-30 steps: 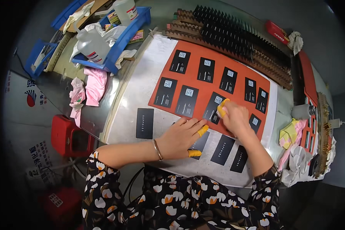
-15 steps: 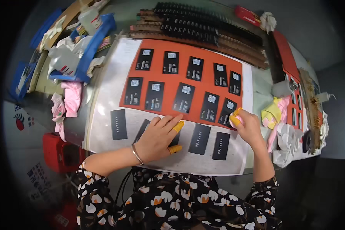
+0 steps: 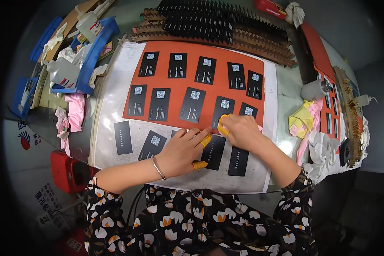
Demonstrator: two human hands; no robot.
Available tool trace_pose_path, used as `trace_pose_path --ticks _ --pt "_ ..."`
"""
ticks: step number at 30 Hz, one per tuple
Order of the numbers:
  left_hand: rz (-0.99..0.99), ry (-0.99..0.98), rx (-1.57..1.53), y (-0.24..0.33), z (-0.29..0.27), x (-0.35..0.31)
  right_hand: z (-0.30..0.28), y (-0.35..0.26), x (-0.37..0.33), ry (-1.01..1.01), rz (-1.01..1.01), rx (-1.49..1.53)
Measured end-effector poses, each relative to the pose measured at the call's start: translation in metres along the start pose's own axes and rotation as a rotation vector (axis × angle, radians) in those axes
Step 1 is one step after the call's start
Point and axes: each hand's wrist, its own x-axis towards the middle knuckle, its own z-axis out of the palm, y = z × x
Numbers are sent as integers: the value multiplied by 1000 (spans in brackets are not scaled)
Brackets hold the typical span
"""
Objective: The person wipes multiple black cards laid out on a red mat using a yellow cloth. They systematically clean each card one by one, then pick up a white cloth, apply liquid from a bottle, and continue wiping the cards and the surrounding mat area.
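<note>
Two rows of black cards with white square codes lie on an orange sheet (image 3: pixel 170 48). My left hand (image 3: pixel 181 151) lies flat with fingers stretched, over the sheet's lower edge and partly over a dark card (image 3: pixel 151 147) and its neighbours. Yellow finger cots cover its thumb and one finger. My right hand (image 3: pixel 243 132) is closed, its yellow-cotted fingertips touching the bottom of a lower-row black card (image 3: pixel 223 109). A bit of pink cloth (image 3: pixel 260 128) peeks out by its palm. Below the hands lie a dark card (image 3: pixel 238 163) and another dark card (image 3: pixel 213 153).
Brown slotted racks (image 3: pixel 260 53) filled with black cards stand at the back. A blue tray (image 3: pixel 87 68) with squeeze bottles is at the left, a pink cloth (image 3: pixel 75 112) beside it. At the right are a metal-topped bottle (image 3: pixel 313 90), a yellow cloth (image 3: pixel 301 117) and white crumpled cloths (image 3: pixel 322 151).
My right hand has moved left from the lower-row card at the right end to the card beside it. My left hand stays nearly in place. The view has shifted slightly.
</note>
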Motion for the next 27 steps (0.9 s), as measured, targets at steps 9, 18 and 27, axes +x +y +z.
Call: trace_pose_path --ticks 9,18,27 --pt "10 -53 -41 -2 -6 0 -19 -17 -44 -29 -70 91" --pt "128 10 -59 32 17 36 -44 34 -62 103 187 24" --pt "97 -34 -39 37 13 48 -29 37 -49 15 127 -43"
